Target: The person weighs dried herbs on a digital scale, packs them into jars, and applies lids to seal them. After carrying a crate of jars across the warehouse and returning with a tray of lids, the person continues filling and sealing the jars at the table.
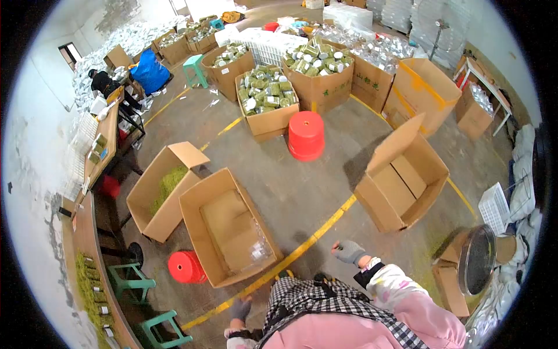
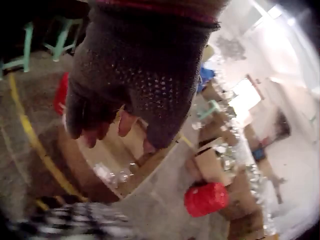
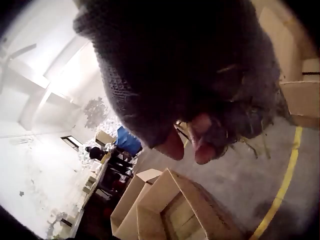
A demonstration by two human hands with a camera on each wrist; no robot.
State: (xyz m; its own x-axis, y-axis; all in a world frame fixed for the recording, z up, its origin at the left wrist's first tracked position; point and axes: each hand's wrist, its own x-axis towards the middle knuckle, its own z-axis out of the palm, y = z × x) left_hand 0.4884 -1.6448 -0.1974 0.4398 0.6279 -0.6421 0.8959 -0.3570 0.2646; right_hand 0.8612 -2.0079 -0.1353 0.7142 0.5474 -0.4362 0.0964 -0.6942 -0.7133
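Observation:
My left hand (image 1: pixel 240 309), in a grey fingerless glove, hangs low beside the checked apron (image 1: pixel 302 296) with nothing in its loosely bent fingers. Its wrist view shows bare fingertips (image 2: pixel 125 125) against the open cardboard box (image 1: pixel 224 218) beyond. A few clear plastic containers (image 1: pixel 260 250) lie in one corner of that box. Held out in front of the body, my right hand (image 1: pixel 349 253) wears a matching glove and is also empty. Wisps of dry plant stalks (image 3: pixel 250 142) cling to this glove, and its fingers are slightly bent.
A second box (image 1: pixel 145 200) holds loose green plant matter (image 1: pixel 168 186). Another open box (image 1: pixel 401 186) stands at right. Red buckets (image 1: pixel 306 136) and green stools (image 1: pixel 131 283) stand around the floor. Farther back, boxes hold filled green jars (image 1: pixel 267 93). A person (image 1: pixel 104 84) is at the far left.

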